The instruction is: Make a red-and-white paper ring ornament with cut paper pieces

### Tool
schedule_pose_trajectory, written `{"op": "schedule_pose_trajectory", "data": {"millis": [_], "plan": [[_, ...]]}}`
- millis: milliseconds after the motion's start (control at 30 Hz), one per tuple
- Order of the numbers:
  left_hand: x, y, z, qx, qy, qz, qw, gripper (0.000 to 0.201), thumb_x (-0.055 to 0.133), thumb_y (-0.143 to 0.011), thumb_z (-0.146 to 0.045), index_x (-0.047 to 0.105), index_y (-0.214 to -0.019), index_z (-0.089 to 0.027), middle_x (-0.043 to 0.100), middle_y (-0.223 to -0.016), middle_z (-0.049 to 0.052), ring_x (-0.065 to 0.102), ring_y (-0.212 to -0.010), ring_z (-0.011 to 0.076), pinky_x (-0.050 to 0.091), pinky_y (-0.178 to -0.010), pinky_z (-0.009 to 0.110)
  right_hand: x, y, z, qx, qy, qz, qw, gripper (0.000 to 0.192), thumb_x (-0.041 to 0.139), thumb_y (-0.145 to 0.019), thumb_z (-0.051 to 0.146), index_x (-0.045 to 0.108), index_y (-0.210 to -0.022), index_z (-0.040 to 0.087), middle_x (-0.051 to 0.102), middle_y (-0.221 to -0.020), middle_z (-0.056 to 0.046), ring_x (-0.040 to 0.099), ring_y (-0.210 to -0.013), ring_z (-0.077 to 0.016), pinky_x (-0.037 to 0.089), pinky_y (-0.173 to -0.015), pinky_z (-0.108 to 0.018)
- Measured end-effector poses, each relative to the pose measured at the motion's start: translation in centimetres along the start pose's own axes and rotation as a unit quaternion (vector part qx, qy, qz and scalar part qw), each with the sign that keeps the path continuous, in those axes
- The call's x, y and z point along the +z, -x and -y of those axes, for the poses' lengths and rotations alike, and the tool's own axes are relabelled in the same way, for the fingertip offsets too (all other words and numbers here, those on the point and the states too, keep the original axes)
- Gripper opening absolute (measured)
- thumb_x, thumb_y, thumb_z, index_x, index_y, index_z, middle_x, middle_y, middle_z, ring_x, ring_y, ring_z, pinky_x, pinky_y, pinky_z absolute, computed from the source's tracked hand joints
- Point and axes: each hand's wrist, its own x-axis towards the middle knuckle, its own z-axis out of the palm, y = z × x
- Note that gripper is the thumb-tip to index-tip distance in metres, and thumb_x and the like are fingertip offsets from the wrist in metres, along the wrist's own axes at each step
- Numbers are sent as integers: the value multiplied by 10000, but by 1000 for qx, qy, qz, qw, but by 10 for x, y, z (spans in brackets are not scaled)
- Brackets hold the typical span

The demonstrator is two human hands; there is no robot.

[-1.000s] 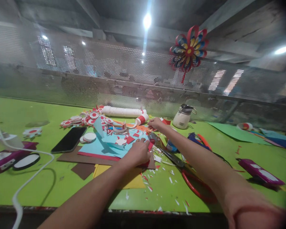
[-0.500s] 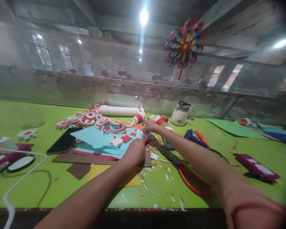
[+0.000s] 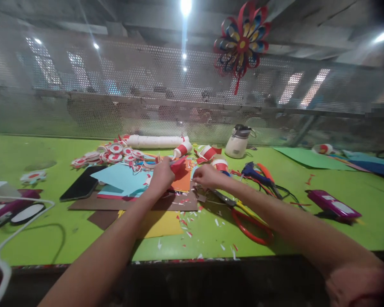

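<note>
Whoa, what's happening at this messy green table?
Someone is doing paper craft. The left hand lifts a small red paper piece above an orange sheet. The right hand rests just beside it on the paper pile. Red-handled scissors lie unused on the green table, among paper scraps.

Head camera looks forward-down over green table [image 3: 67,238].

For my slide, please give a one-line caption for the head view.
Left hand lifts a red paper piece above coloured sheets; right hand rests beside red-handled scissors.
</note>
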Motion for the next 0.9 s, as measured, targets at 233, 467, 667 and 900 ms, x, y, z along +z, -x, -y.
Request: {"op": "schedule_pose_trajectory", "data": {"millis": [233, 467, 667, 900], "plan": [[0, -4, 3, -27, 16, -16, 999, 411, 470, -738, -55, 485, -1142, -131, 652, -973, 140, 614, -913, 263, 442, -716, 302, 25, 4, 27, -164, 106, 46, 980, 160, 560, -795, 180, 679, -819, 75, 646, -843, -151, 540, -832, -216, 376, -782, -316], [-2, -4, 7, -38, 28, -12, 999, 385, 484, -747, -101, 499, -1128, -158, 651, -996, 121, 619, -904, 261, 454, -709, 300, 30, -12, 18, -180, 154, 45, 970, 163, 532, -822, 167, 676, -838, 92, 641, -823, -123, 558, -791, -206, 386, -663, -279], [-3, -6, 11, -48, 33, -6, 998, 418, 492, -748, -139, 482, -1166, -162, 653, -1007, 125, 616, -917, 266, 459, -719, 311, 22, -13, 13, -189, 164, 23, 968, 159, 519, -804, 139, 674, -794, 105, 652, -807, -112, 578, -716, -184, 367, -607, -263], [-7, -4, 9, -47, 30, -7, 998, 417, 460, -743, -117, 503, -1156, -149, 645, -1052, 131, 601, -972, 272, 453, -782, 326, 18, -24, 11, -184, 146, -18, 972, 180, 498, -819, 188, 655, -813, 99, 653, -855, -132, 573, -759, -204, 359, -629, -277]]}}
